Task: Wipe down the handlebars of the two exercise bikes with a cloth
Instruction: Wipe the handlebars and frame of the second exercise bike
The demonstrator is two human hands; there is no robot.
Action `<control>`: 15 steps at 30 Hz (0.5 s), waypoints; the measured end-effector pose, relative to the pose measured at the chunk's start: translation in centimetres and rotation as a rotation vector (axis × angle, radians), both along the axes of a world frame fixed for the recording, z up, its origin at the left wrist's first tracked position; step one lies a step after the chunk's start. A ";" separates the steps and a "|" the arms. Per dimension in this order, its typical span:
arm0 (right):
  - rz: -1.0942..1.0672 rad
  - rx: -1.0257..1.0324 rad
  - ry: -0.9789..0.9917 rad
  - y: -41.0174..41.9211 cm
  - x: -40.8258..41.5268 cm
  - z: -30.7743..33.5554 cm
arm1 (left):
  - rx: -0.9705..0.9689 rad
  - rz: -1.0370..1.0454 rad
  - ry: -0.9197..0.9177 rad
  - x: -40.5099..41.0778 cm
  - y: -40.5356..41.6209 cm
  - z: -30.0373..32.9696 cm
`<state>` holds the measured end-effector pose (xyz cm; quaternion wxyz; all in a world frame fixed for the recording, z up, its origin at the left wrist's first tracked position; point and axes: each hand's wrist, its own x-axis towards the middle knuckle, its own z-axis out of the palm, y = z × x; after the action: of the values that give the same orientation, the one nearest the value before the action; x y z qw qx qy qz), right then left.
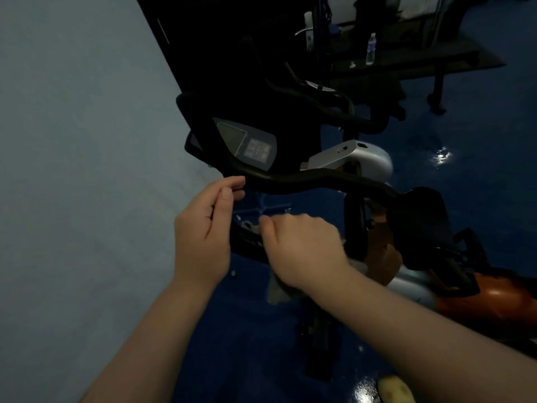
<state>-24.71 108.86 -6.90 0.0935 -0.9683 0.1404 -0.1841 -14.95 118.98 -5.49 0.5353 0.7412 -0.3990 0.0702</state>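
Wiping near handlebar [305, 181] | my left hand [203, 234] gripped the bar, right hand [302, 248] clutched the cloth [280, 292] | judged: wrap cloth fully, firm strokes

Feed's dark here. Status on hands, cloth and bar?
Left hand grips black handlebar end. Right hand holds pale cloth on lower bar. Nothing in the way.

Both forearms are bare to the frame edge, the left hand [203, 231] and right hand [302, 245] ungloved.

A water bottle [370, 49] stands on a dark bench [421, 58] above the blue floor [479, 135].
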 end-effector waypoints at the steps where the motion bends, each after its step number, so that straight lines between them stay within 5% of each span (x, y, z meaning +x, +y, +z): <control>1: 0.067 0.055 0.077 -0.2 1.4 0.6 | -0.014 0.000 0.005 0.0 0.0 -0.1; 4: 0.120 0.332 0.308 -0.1 4.7 1.8 | -0.077 -0.013 0.007 -0.1 -0.2 -0.3; 9: -0.082 0.244 -0.261 4.0 0.1 -0.3 | -0.171 -0.001 0.023 0.1 -0.6 -0.9; 15: -0.109 0.194 -0.185 -1.4 -3.9 -2.4 | -0.177 0.024 0.017 0.1 -0.7 -0.8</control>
<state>-28.65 107.47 -9.29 0.1893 -0.9246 0.2005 -0.2628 -14.86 118.30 -6.26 0.6011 0.6964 -0.3776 0.1054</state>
